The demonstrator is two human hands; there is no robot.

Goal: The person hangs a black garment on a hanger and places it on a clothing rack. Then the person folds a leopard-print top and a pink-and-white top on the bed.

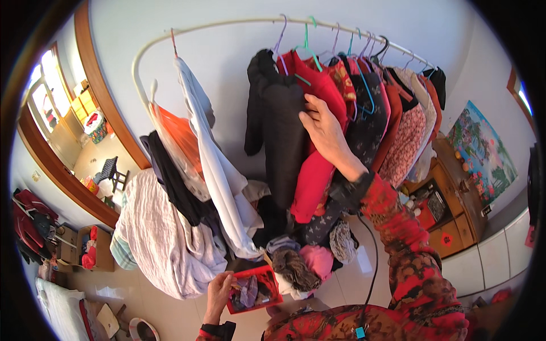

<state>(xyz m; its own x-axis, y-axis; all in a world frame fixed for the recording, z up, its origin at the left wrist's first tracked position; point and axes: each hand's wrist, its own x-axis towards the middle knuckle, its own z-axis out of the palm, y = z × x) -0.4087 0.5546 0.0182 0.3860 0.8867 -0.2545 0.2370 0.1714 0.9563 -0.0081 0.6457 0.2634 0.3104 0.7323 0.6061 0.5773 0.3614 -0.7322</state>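
I can read no words or numbers from where I sit. On the right, the brown wooden cabinet (pixel 467 196) bears a small red sign (pixel 446 240) low on its front; I see a darker marking on it, too small for me to make out. Farther right, I find pictures on the colourful poster (pixel 483 153), but no lettering legible to me.
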